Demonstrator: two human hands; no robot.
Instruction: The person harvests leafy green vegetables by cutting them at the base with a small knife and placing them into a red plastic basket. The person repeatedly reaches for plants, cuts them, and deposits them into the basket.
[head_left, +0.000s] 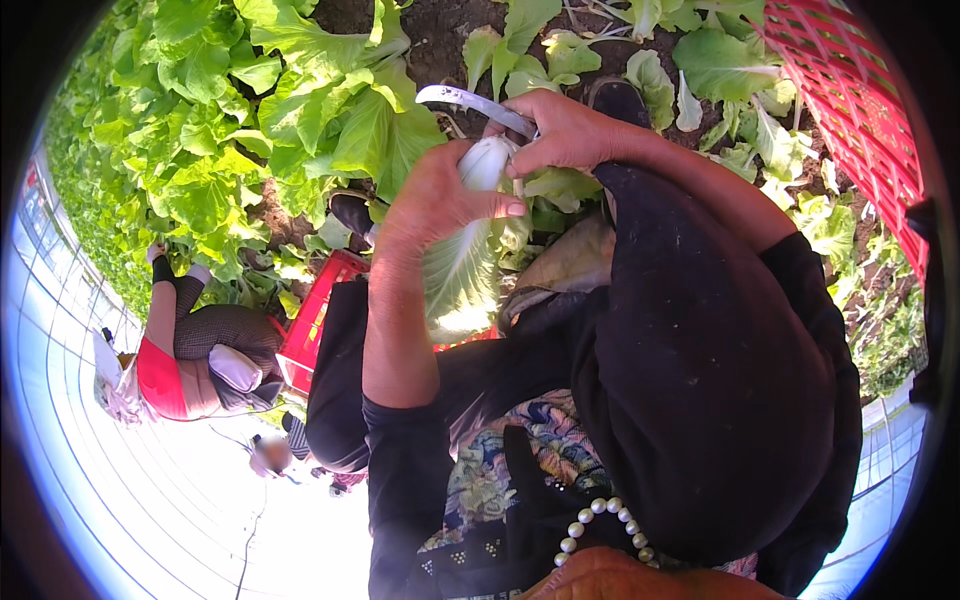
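My left hand (435, 195) is wrapped around a head of leafy greens (469, 255), which looks like Chinese cabbage or lettuce. Its pale stem end points up and away from me, and its leaves hang towards my lap. In my right hand (562, 131) is a curved, sickle-like metal blade (469, 97), its tip pointing left above the stem end. The fingers of this hand are close to the cut base of the head, with the thumb at its side. The tool's handle is hidden in my grip.
Uncut leafy plants (322, 112) grow thickly at the left and far side. Loose leaves (720, 67) litter the soil. A red plastic crate (855, 97) stands at the right, another red crate (307, 330) left of my knee. A co-worker (217, 352) bends over plants at left; another person (274, 454) is farther back.
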